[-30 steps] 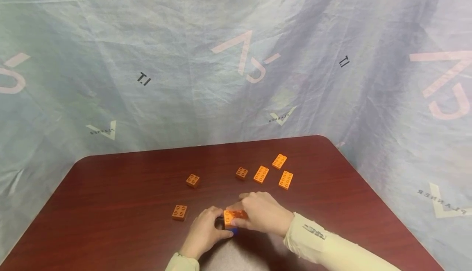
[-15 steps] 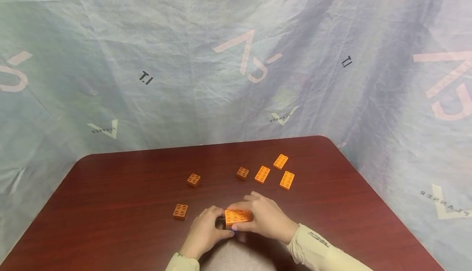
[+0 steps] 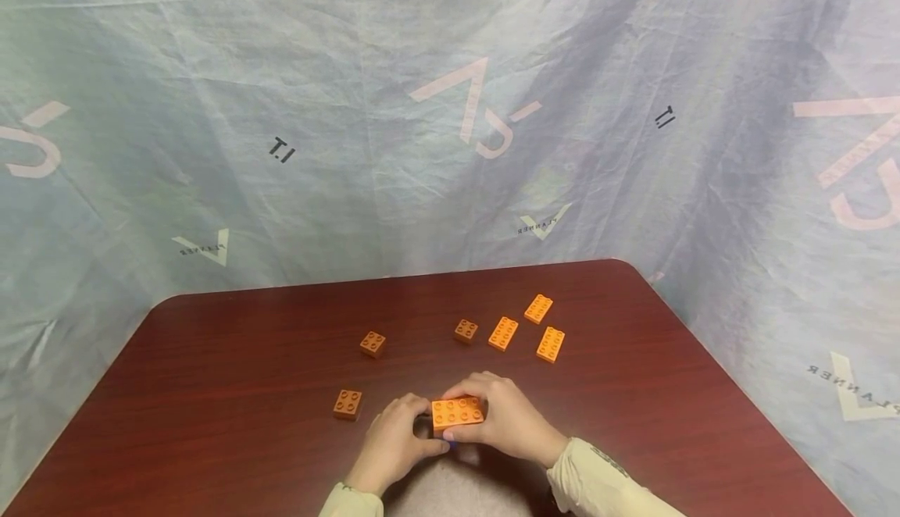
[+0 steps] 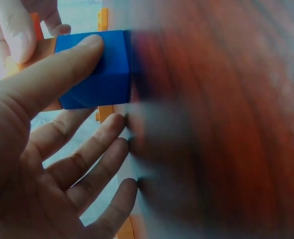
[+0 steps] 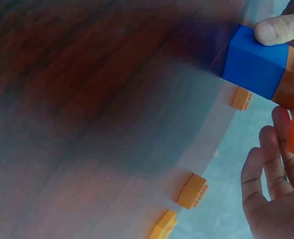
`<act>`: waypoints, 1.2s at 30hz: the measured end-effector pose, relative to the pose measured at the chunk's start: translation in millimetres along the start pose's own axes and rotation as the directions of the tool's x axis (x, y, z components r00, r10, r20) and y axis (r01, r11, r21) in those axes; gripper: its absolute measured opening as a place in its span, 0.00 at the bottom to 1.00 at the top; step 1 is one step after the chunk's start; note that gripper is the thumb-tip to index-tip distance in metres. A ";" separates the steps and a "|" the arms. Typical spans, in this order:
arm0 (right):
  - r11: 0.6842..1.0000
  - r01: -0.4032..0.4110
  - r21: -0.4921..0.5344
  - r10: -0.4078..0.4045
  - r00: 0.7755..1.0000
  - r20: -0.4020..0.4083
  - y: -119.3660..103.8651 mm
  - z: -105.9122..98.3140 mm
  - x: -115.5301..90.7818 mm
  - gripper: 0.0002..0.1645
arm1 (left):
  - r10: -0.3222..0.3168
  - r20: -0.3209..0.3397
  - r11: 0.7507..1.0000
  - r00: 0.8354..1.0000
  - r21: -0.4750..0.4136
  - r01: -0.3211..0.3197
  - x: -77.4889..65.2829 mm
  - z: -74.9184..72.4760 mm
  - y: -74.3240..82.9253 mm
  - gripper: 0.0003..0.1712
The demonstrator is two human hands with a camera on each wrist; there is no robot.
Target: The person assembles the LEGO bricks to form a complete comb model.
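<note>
Nearest: a pale grey shape (image 3: 460, 495), on the near side of the top brick (image 3: 457, 413); what it is, unclear. Left hand (image 3: 395, 440), left of the top brick, pinches the blue block (image 4: 107, 84) below it; its remaining fingers are spread loose. Right hand (image 3: 516, 421), right of the top brick, grips that orange 8-stud piece, thumb on the near side, fingers on the far. A darker middle block (image 5: 288, 87) lies between blue and top.

Change: the right hand covers less of the upper face — all 8 studs show, where 1 s ago only the left end did. Reading: the top brick probably sits square over the blue block; whether fully pressed home, cannot tell.

Surface: dark red wood-grained table (image 3: 246, 400). Left of the top brick, a 4-stud brick (image 3: 348, 404); beyond and left, a 2nd brick (image 3: 373, 344); straight beyond, a 3rd brick (image 3: 466, 331). Beyond and right, 3 paler 8-stud bricks (image 3: 502, 333) lie apart.

Room: farthest beyond the top brick, creased grey-blue cloth (image 3: 351, 111) with mirrored lettering.
</note>
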State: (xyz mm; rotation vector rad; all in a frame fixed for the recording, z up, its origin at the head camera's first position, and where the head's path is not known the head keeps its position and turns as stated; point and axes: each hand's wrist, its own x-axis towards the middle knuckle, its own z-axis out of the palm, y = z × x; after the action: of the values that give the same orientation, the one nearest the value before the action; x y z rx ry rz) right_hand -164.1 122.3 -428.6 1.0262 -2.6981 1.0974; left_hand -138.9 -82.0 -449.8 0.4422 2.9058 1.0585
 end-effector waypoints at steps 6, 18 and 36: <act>0.996 0.003 0.093 0.000 1.000 -0.023 2.9 5.0 -1.3 0.21 | -0.008 -0.003 1.000 1.000 0.001 0.008 -1.6 -0.2 -1.1 0.28; 0.990 0.017 0.141 -0.017 1.000 -0.003 4.2 6.4 0.9 0.19 | 0.034 -0.014 0.998 0.999 0.043 -0.034 -7.2 0.2 -1.1 0.31; 0.988 -0.052 0.145 0.046 0.998 0.042 5.8 1.8 0.5 0.18 | -0.023 0.076 0.999 0.997 -0.038 0.026 -3.2 -28.7 2.2 0.28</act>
State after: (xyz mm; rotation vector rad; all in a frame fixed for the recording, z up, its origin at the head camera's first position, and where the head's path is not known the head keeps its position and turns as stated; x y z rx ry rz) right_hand -167.6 124.0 -433.4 1.0154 -2.7209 1.3154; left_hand -138.5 -99.2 -426.5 0.4348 2.8124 1.0688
